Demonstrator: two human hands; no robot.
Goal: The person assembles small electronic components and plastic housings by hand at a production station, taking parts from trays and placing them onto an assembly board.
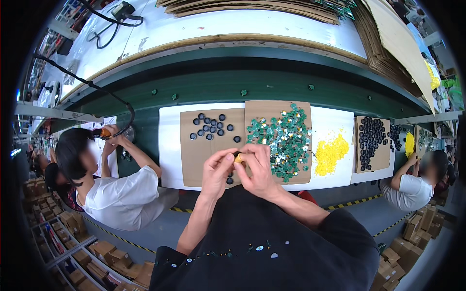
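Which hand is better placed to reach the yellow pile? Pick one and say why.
Probably the right hand: it is nearer the yellow pile; the left hand is farther. Both hold a small yellow-and-black piece.

- Green tabletop [204, 92] running past beyond the fingers [257, 160], a few stray green parts [243, 92] along it.
- White sheet [169, 145] on that, bearing cardboard [194, 160]: black caps [212, 129] mostly ahead-left of the fingers, green circuit pieces [289, 140] to their right.
- Farther right, yellow pieces [331, 154] heaped straight on the white.
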